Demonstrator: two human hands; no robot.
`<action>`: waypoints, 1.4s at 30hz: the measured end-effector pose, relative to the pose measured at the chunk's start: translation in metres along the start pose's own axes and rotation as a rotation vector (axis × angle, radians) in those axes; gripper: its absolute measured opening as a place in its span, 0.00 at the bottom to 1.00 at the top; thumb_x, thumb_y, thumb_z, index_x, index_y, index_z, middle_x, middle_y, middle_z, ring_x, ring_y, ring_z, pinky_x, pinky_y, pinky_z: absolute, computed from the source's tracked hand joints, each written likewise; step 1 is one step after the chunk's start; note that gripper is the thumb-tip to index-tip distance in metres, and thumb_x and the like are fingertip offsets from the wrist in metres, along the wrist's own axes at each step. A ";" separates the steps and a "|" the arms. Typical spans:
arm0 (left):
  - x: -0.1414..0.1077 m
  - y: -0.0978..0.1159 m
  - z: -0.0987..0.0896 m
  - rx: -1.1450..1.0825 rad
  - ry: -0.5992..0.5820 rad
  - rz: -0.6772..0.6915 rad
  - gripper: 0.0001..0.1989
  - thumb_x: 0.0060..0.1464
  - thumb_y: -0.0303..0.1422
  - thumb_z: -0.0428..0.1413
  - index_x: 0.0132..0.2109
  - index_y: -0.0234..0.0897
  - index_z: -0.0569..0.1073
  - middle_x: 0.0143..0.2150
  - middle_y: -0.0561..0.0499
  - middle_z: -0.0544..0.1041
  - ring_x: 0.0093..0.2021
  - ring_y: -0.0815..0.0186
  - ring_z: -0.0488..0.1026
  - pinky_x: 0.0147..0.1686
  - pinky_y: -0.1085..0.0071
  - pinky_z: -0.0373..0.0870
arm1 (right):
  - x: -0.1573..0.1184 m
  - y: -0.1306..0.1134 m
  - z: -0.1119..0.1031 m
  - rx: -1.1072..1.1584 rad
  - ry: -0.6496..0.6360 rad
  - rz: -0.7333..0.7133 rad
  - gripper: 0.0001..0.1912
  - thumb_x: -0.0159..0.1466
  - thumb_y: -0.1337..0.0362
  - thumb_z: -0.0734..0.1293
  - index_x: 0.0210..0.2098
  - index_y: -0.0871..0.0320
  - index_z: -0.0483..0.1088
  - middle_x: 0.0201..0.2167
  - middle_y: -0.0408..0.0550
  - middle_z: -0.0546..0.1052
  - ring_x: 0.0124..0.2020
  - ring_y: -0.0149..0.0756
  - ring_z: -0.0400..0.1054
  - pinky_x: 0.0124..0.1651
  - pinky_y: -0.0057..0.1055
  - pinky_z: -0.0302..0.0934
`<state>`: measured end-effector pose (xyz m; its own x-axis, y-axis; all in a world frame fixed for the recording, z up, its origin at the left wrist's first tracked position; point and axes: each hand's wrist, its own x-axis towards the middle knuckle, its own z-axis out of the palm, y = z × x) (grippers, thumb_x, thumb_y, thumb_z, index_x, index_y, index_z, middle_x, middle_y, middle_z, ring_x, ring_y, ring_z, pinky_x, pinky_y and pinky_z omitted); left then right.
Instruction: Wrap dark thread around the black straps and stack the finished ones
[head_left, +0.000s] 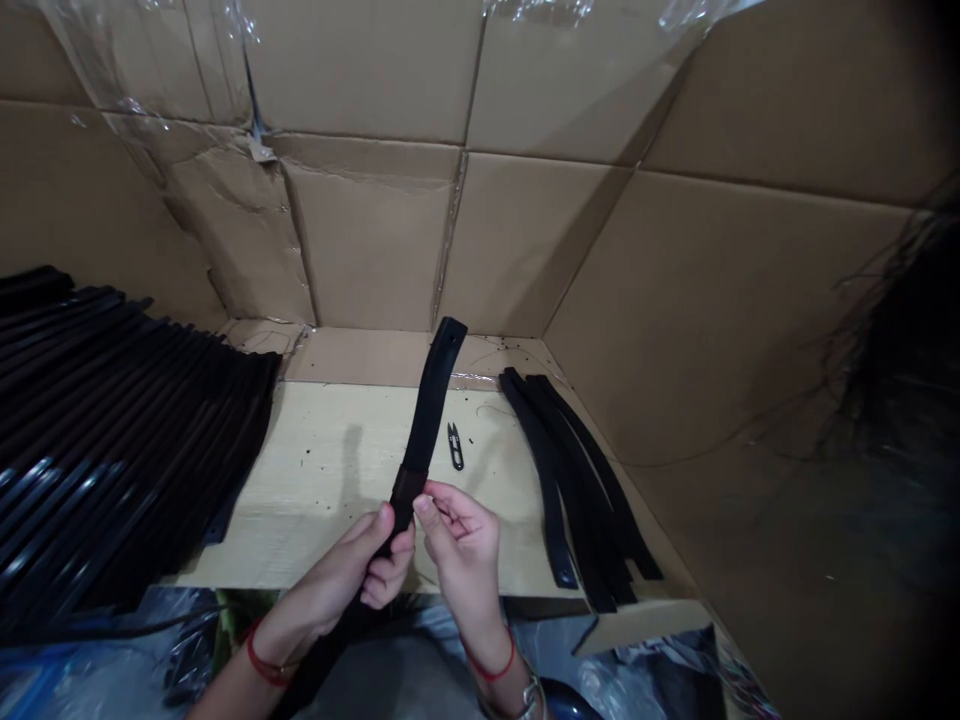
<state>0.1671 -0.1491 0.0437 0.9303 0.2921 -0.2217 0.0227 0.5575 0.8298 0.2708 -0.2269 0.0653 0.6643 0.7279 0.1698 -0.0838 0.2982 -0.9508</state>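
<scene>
Black strap (431,410), one, held nearly upright above a pale wooden board (330,460), a single hole near its top end and a brown band (409,485) low down. Left hand (330,570) closed around the lower end, fingers wrapped firmly. Right hand (461,550) half curled, thumb and forefinger pinched together just at the brown band; whether they hold a fine thread, cannot tell. One pair of black thread snips (454,445) on the board, just beyond the strap. Right of it, one loose pile of black straps (570,480), at least four, exact count hidden by overlap. Left, one much larger overlapping row of black straps (135,420), too many to count. Two red wrist cords (491,665), one per wrist; one watch (531,697) on the right wrist. Cardboard panels (375,240) line three sides.
</scene>
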 end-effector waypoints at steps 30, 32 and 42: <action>0.011 0.005 0.008 0.061 -0.066 -0.021 0.30 0.57 0.52 0.43 0.20 0.32 0.69 0.09 0.55 0.59 0.10 0.75 0.56 0.14 0.77 0.51 | 0.004 0.008 -0.026 0.015 -0.359 0.132 0.25 0.61 0.46 0.67 0.24 0.63 0.70 0.15 0.47 0.72 0.13 0.22 0.46 0.18 0.24 0.34; 0.011 0.004 0.008 0.098 -0.060 -0.016 0.32 0.57 0.53 0.42 0.17 0.33 0.68 0.08 0.55 0.56 0.09 0.75 0.54 0.13 0.77 0.47 | 0.003 0.003 -0.025 -0.001 -0.412 0.096 0.23 0.62 0.47 0.67 0.25 0.63 0.70 0.14 0.45 0.70 0.13 0.23 0.47 0.18 0.24 0.37; 0.001 0.004 0.014 0.336 0.147 0.110 0.24 0.57 0.53 0.48 0.34 0.34 0.71 0.19 0.54 0.68 0.20 0.74 0.64 0.22 0.78 0.58 | 0.003 0.005 -0.030 -0.015 -0.242 0.099 0.22 0.61 0.49 0.69 0.40 0.64 0.77 0.14 0.37 0.58 0.16 0.22 0.39 0.18 0.24 0.34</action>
<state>0.1735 -0.1569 0.0539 0.8720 0.4579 -0.1730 0.0673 0.2381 0.9689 0.2947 -0.2417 0.0535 0.4564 0.8801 0.1309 -0.1276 0.2104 -0.9693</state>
